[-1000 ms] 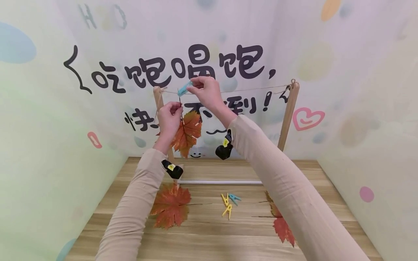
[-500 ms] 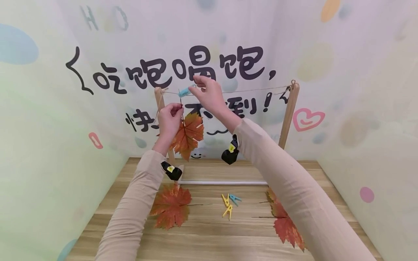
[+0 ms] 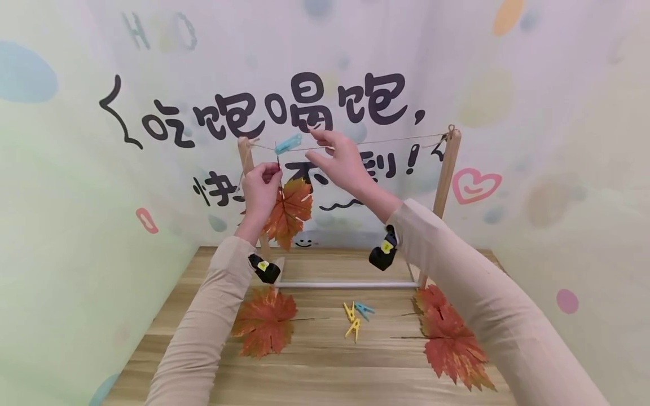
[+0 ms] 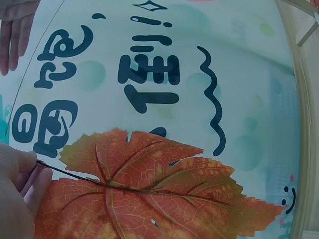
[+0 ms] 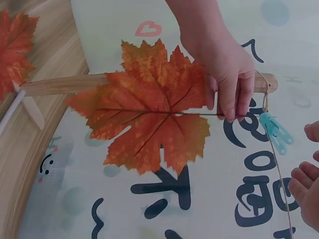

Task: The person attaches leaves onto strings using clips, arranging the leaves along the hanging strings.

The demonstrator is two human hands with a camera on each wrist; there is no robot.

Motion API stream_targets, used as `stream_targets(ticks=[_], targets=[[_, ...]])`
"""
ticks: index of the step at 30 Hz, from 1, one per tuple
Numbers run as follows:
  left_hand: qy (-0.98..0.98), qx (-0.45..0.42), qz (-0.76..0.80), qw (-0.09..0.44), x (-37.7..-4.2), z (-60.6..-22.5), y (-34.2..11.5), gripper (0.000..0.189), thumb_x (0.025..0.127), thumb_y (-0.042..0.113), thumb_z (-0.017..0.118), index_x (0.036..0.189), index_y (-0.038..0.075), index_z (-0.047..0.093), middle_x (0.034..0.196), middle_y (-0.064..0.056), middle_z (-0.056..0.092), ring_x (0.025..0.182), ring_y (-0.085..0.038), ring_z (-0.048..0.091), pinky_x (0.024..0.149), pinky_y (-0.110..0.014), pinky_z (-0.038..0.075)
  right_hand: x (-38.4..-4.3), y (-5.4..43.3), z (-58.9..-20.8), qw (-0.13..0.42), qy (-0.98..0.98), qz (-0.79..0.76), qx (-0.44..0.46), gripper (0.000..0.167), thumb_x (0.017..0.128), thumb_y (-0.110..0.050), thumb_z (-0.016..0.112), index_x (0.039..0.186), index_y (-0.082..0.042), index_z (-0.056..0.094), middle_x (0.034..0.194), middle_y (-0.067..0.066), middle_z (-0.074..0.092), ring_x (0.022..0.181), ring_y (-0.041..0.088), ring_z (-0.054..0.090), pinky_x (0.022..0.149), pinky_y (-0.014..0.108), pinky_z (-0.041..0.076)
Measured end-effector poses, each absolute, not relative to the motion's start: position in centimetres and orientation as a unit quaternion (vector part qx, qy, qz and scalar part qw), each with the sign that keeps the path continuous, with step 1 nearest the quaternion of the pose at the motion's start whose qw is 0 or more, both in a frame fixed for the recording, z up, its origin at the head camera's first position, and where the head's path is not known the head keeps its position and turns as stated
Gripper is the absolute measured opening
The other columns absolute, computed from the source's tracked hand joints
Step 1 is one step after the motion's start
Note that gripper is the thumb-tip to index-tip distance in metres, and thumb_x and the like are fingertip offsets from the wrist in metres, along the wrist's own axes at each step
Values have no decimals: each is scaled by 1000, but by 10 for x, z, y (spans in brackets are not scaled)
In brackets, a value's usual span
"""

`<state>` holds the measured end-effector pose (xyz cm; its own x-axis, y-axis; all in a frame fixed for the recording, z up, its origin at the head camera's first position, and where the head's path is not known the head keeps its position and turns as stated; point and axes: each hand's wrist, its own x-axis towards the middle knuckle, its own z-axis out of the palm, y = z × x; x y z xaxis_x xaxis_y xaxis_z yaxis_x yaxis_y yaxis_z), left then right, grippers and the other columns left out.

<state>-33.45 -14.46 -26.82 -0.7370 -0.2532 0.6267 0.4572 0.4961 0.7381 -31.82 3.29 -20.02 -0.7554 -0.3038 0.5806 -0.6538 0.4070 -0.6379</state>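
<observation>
The right hand (image 3: 341,162), fingers parted, is drawing away from the blue clip (image 3: 288,144), which is seemingly fastening the hanging orange leaf (image 3: 290,211) to the string (image 3: 396,139) unaided, while the left hand (image 3: 261,189) is still pinching the leaf's stem (image 5: 197,114).

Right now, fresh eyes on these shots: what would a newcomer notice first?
Probably the big black writing across the back wall. In front of it, an orange leaf hangs, its stem pinched by the left hand, just below a blue clothespin on the string. Below, red leaves lie on the table at both sides of some small yellow and blue clothespins.
</observation>
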Motion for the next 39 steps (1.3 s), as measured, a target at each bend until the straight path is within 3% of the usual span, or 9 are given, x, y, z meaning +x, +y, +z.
stream_targets(ticks=[7, 13, 24, 31, 39], targets=[[-767, -71, -507, 387, -329, -268, -144, 23, 82, 5, 66, 102, -4, 63, 95, -17, 65, 86, -26, 63, 74, -35, 48, -314, 57, -213, 184, -824, 453, 286, 43, 85, -15, 62, 125, -2, 52, 126, 12, 53, 113, 20, 51, 98, 27, 38], [-763, -88, -496, 405, -324, -269, -143, 23, 81, 6, 67, 102, -4, 63, 94, -16, 65, 85, -24, 63, 72, -30, 48, -311, 77, -230, 169, -831, 448, 282, 44, 85, -15, 64, 125, -2, 52, 126, 12, 53, 114, 20, 50, 98, 26, 38], [-784, -151, -459, 389, -305, -280, -141, 21, 82, 3, 65, 101, -4, 63, 95, -16, 64, 84, -24, 62, 75, -34, 52, -304, 112, -264, 152, -827, 463, 281, 44, 84, -10, 64, 124, 3, 51, 125, 19, 51, 114, 28, 49, 98, 39, 38], [-802, -186, -427, 374, -294, -297, -142, 21, 80, 1, 66, 100, -5, 63, 93, -17, 65, 82, -25, 62, 70, -37, 53, -296, 125, -289, 129, -839, 452, 275, 46, 83, -12, 65, 125, 0, 51, 127, 15, 52, 113, 26, 49, 97, 39, 39], [-808, -203, -424, 355, -290, -328, -141, 20, 80, -1, 66, 99, -7, 63, 90, -18, 65, 81, -26, 63, 65, -37, 53, -292, 135, -313, 117, -847, 440, 274, 50, 84, -15, 65, 128, 0, 48, 131, 16, 48, 118, 32, 44, 99, 46, 35]])
